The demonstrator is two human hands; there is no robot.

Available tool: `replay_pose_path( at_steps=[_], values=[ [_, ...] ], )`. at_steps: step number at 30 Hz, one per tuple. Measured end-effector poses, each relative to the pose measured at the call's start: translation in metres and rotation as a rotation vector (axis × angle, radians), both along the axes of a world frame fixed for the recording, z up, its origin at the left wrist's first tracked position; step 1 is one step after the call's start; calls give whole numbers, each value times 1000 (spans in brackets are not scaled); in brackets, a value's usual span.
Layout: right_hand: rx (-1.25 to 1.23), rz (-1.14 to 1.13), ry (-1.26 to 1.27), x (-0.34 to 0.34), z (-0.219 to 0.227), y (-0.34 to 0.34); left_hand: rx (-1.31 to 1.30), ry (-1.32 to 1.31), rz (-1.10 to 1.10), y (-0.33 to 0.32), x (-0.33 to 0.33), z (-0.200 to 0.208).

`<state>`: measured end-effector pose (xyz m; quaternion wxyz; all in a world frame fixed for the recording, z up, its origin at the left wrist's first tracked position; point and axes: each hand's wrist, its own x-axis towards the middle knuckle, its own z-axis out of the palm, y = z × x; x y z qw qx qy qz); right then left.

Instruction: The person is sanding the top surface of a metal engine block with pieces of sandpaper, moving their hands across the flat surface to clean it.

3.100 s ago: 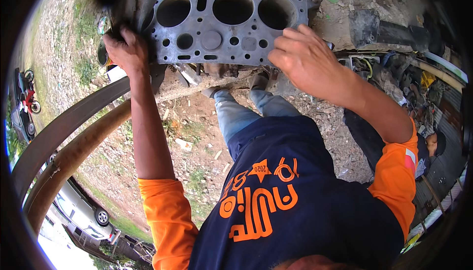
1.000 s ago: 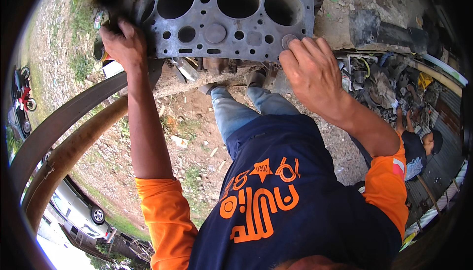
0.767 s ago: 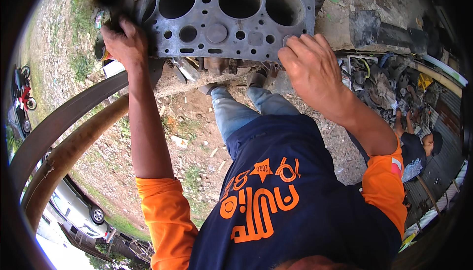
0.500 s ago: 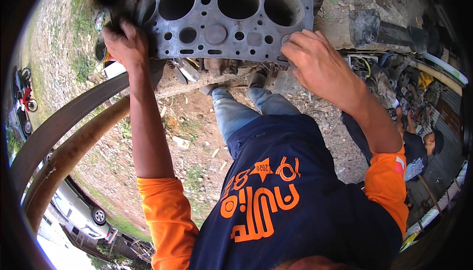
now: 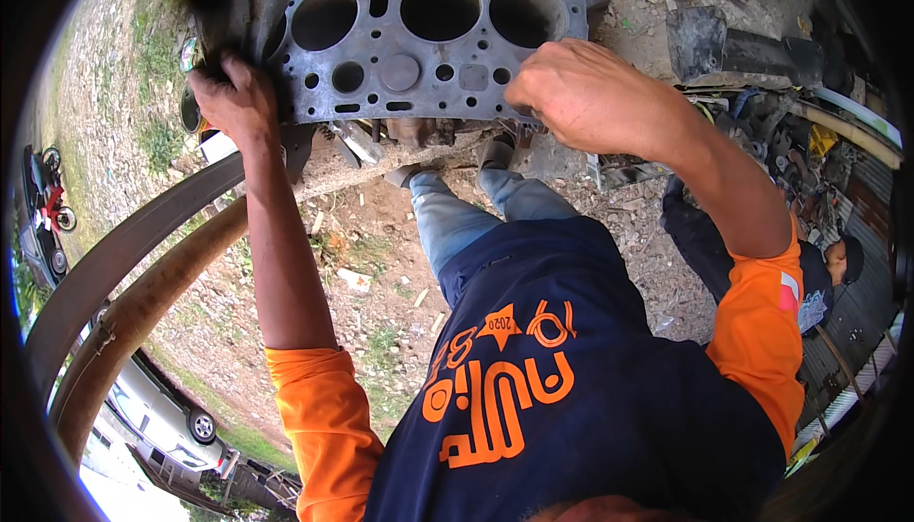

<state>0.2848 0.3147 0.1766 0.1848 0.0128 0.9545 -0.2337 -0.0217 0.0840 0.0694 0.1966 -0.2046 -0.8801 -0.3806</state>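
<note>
The left hand (image 5: 236,98) and right hand (image 5: 571,93) are gripping the grey metal engine block with three round bores (image 5: 428,41) at its near corners.

I see matt grey metal engine block (image 5: 419,46), rough w/ grime; dark cloth rag (image 5: 243,12) looks soft, dull; ground (image 5: 362,255) is gritty dirt.

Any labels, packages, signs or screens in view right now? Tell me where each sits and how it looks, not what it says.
Printed design: on the back of the person's navy shirt, orange lettering with a small orange star-like badge.
Sleeve patch: on the orange right sleeve, small red and white rectangle.
No packages, signs or screens can be made out around the grey engine block.
</note>
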Motion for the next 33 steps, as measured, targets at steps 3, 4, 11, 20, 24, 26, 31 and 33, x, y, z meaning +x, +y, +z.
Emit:
replay_pose_path(
  at_steps=[3,4,11,20,24,26,31,33],
  values=[
    [-14,16,-37,0,2,5,3,0,-7,2,1,2],
    [-11,5,-47,-5,1,3,2,0,-12,2,1,2],
    [-17,49,-92,-7,0,11,-14,-7,-18,-1,-1,1],
    [48,56,-221,-21,14,4,-16,2,-20,-1,-3,1],
    [43,53,-247,-17,16,8,11,1,-33,-1,-1,1],
    [10,55,-182,-18,11,12,15,7,-33,0,0,2],
    [68,76,-261,-22,14,11,-24,-20,-11,-1,-1,2],
    [93,77,-257,-23,16,10,-8,-18,-14,1,0,4]
  ],
)
